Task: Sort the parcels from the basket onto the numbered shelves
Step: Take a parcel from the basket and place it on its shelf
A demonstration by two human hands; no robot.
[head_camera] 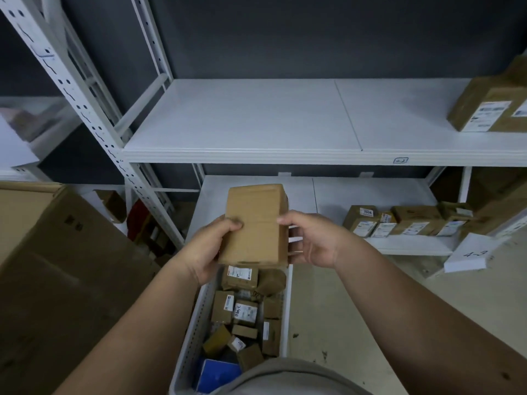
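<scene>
Both hands hold one brown parcel [255, 226] above the basket [196, 315], in front of the white shelves.

The left hand [209, 249] grips the parcel's left edge, thumb pressed on its top face with the fingers [219, 256] curled out of sight beneath; the right hand [309, 242] clasps the right edge, thumb on top and fingers [296, 239] wrapped under the side. The parcel's plain face is up, with no label showing. Below it, the white basket on the floor holds many small cardboard parcels [245, 315], some with white labels, and one blue item [218, 376]. The upper shelf [256, 124] carries a labelled box [487, 109] at its far right. The lower shelf [356, 195] has a row of small labelled boxes [405, 222] on its right side. A large cardboard carton [57, 266] stands at the left.
</scene>
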